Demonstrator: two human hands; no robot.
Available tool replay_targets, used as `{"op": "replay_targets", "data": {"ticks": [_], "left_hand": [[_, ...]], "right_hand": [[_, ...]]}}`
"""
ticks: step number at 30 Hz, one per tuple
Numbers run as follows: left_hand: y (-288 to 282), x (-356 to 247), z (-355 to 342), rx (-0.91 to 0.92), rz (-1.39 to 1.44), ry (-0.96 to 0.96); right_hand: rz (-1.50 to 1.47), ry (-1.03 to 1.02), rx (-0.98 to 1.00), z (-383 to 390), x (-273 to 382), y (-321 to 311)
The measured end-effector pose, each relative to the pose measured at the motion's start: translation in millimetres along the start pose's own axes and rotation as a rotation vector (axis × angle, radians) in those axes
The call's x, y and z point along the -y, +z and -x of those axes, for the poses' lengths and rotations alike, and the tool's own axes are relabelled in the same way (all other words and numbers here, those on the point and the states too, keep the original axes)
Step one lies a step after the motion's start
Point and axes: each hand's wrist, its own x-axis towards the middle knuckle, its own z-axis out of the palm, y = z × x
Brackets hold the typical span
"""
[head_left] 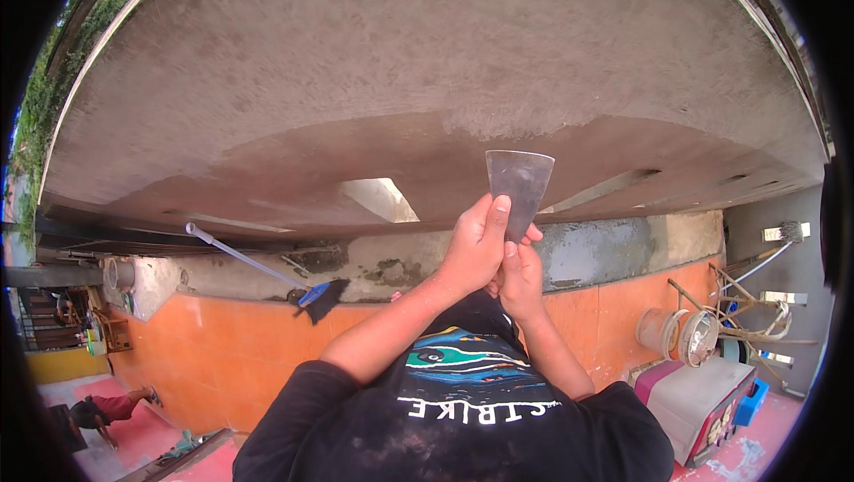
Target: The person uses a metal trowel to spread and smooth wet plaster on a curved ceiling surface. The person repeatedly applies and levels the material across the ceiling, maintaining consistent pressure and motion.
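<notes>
My left hand (477, 246) is closed on a flat metal scraper (522, 178), its thumb lying on the lower part of the blade. Just below and to the right, my right hand (520, 277) is closed around the same scraper lower down, where the handle is mostly hidden by fingers. The wide blade points up, in front of a large grey plastered surface (427, 46), which has a darker, damp-looking band along its lower part. Whether the blade touches that surface I cannot tell; it appears held apart from it.
A blue-headed broom (316, 295) with a long pole lies left. Buckets (658, 331), long-handled tools (756, 322) and a grey-and-pink box (689, 406) are at right. An orange tiled surface (205, 349) runs behind my arms. Another person (98, 415) is at lower left.
</notes>
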Motion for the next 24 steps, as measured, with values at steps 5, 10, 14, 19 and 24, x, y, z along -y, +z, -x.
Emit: {"op": "replay_targets", "data": {"ticks": [5, 10, 14, 19, 24], "left_hand": [[-2.6, -9.0, -12.4, -0.081, 0.019, 0.054], [-4.6, -40.8, -17.1, -0.047, 0.061, 0.205], [0.7, -32.7, -7.0, 0.004, 0.04, 0.157], [-1.5, -2.8, -7.8, -0.032, 0.024, 0.045], [-3.4, -14.3, -13.5, -0.06, 0.005, 0.09]], "right_hand": [[0.109, -0.008, -0.037, -20.3, 6.6, 6.6], [0.214, -0.23, -0.043, -38.6, 34.3, 23.5], [-0.014, -0.059, -0.029, -15.7, 30.5, 16.4], [0.067, 0.002, -0.066, -7.0, 1.7, 4.1], [-0.037, -0.017, 0.0, -21.3, 13.7, 11.0]]}}
